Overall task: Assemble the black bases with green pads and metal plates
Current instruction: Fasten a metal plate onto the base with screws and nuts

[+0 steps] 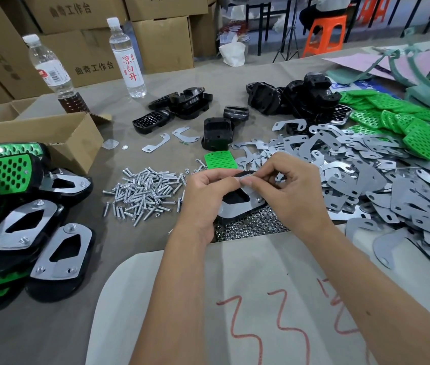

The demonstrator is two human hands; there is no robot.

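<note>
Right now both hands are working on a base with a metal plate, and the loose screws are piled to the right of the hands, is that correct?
Not quite. The head view shows the loose screws piled to the left of the hands, not the right. The left hand and right hand are indeed working on a base with a metal plate.

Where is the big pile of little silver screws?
In the head view, the pile of screws lies on the table just left of the person's left hand, between it and the stack of finished black bases.
</note>
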